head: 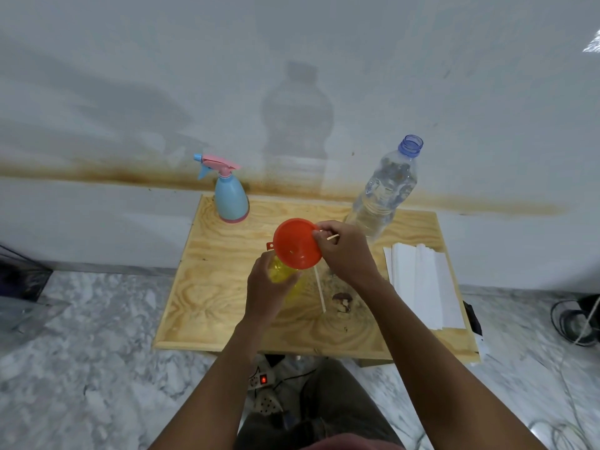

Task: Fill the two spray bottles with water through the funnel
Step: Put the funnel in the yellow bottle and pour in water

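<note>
An orange funnel (296, 243) sits tilted over the mouth of a yellow spray bottle (281, 271) in the middle of the wooden board (207, 287). My left hand (266, 289) grips the yellow bottle's body. My right hand (344, 251) pinches the funnel's right rim. A blue spray bottle (231, 198) with a pink trigger head stands upright at the board's back left. A clear, uncapped water bottle (383, 193), partly filled, stands at the back right. The yellow bottle's neck is hidden by the funnel.
A stack of white paper sheets (422, 284) lies on the board's right side. A thin wooden stick (319, 292) and a brownish lump (342, 302) lie by my right wrist. A power strip (263, 381) sits on the marble floor below the board. The wall is close behind.
</note>
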{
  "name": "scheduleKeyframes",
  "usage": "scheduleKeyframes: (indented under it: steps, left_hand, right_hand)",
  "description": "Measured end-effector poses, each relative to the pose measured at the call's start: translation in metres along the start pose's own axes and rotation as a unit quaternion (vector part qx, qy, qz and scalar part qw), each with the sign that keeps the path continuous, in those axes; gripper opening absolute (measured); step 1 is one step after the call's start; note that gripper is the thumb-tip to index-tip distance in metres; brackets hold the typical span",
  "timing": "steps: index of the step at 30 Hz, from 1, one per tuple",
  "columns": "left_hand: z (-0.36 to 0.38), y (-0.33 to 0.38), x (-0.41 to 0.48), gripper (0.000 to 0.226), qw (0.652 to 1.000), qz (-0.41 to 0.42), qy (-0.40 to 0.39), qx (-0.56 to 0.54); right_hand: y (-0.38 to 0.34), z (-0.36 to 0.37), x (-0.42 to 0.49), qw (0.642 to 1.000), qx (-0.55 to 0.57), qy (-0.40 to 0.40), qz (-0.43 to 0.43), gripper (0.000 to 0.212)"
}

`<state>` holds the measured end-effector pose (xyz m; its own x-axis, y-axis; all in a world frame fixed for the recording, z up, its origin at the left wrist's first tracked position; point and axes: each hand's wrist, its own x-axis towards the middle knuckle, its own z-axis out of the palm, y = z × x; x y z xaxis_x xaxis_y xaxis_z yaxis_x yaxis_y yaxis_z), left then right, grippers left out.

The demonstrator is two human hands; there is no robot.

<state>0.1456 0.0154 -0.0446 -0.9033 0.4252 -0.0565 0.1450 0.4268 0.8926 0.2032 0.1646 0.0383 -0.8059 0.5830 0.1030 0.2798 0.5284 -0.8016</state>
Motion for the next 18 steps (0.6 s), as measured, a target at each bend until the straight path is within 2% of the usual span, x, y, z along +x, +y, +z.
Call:
scheduleKeyframes:
  steps: [9,11,14,18]
  left_hand:
    - [-0.002,0.002,0.000,0.082,1.000,0.004,-0.025,0.003]
    - [-0.012,-0.003,0.000,0.075,0.999,0.012,-0.035,0.003]
    - [-0.033,-0.004,0.001,0.050,0.999,0.009,-0.031,-0.018]
    - [-0.051,0.016,0.004,0.038,0.995,-0.023,0.033,-0.090]
  right_hand:
    - [-0.003,0.003,0.012,0.998,-0.014,-0.038,0.044,0.022]
    - [-0.004,0.002,0.013,0.998,-0.010,-0.045,0.050,0.023]
    - [-0.005,0.001,0.011,0.998,-0.007,-0.046,0.048,0.025]
    - [-0.005,-0.001,0.003,0.999,0.002,-0.029,0.045,0.030]
